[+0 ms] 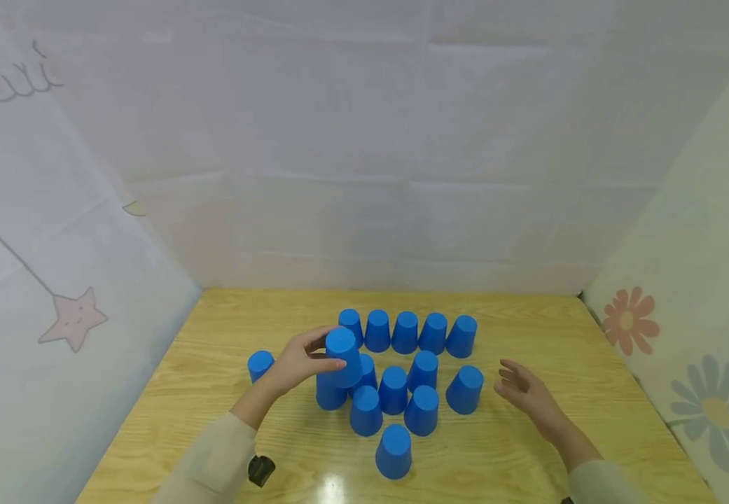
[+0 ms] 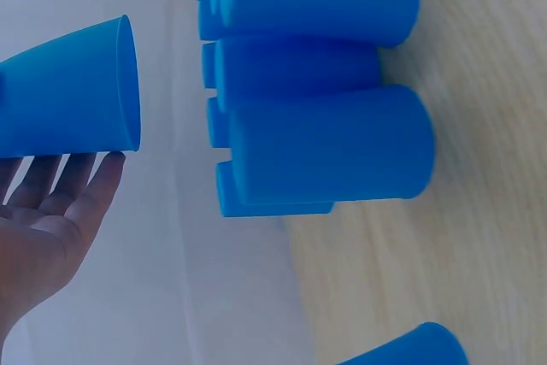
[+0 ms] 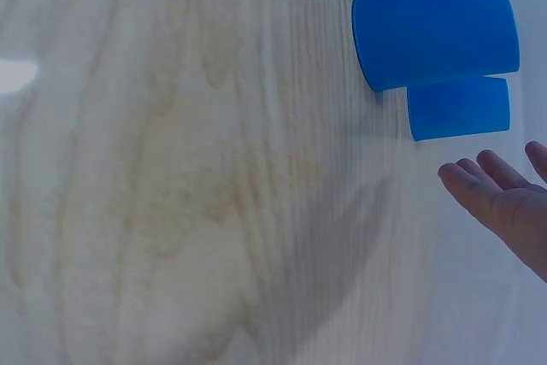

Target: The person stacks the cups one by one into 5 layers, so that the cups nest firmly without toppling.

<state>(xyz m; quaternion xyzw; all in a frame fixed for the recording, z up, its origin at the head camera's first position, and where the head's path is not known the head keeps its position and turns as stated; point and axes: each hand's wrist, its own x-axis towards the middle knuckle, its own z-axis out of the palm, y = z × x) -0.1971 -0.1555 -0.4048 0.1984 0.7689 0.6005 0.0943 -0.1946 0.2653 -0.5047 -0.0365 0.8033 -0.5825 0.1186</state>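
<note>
My left hand [image 1: 300,362] grips an upside-down blue cup [image 1: 344,358] between thumb and fingers, raised over the other cups. In the left wrist view, the held cup [image 2: 73,91] is clear of the table, its rim by the fingertips. Behind and below it in the head view, another blue cup [image 1: 330,392] is partly covered. My right hand [image 1: 531,400] hovers to the right of a blue cup [image 1: 465,390], fingers loosely bent and holding nothing. In the right wrist view, that hand [image 3: 504,198] is apart from the cups.
More upside-down blue cups stand on the wooden table [image 1: 528,462]: a back row with a middle cup [image 1: 405,333], several in the middle, a front cup [image 1: 393,452] and a lone left cup [image 1: 260,365]. Cloth walls [image 1: 389,140] enclose the back and sides.
</note>
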